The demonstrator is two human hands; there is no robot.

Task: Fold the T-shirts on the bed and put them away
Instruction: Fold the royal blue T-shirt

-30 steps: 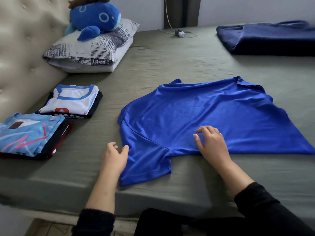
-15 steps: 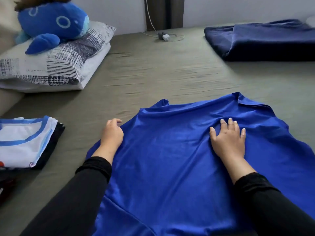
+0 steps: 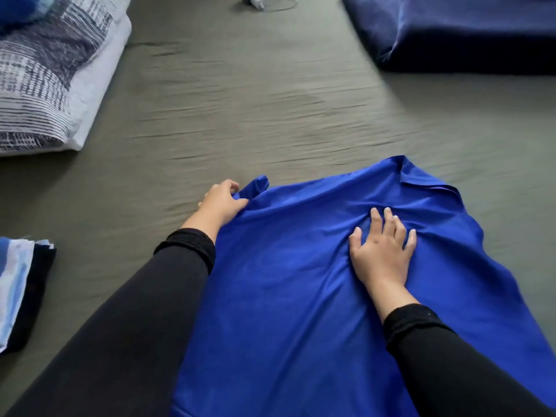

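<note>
A bright blue T-shirt (image 3: pixel 285 290) lies spread on the grey-green bed sheet (image 3: pixel 240 115), reaching from the frame's bottom to mid-height. My left hand (image 3: pixel 221 203) pinches the shirt's far left corner, thumb on the cloth and fingers curled under it. With fingers spread, my right hand (image 3: pixel 382 251) lies flat on the shirt and presses the cloth down, wrinkles bunching ahead of the fingertips. Both forearms wear black sleeves. A stack of folded T-shirts (image 3: pixel 21 287) shows at the left edge.
A patterned pillow (image 3: pixel 51 73) lies at the far left with a blue plush toy (image 3: pixel 15 10) on it. A folded dark blue blanket (image 3: pixel 466 31) sits at the far right. A white charger (image 3: pixel 255 0) with cable rests at the bed's far edge.
I have leaned further over the bed. My left hand moved from the near sleeve to the shirt's far left corner and took hold of it. My right hand slid up the cloth and flattened.
</note>
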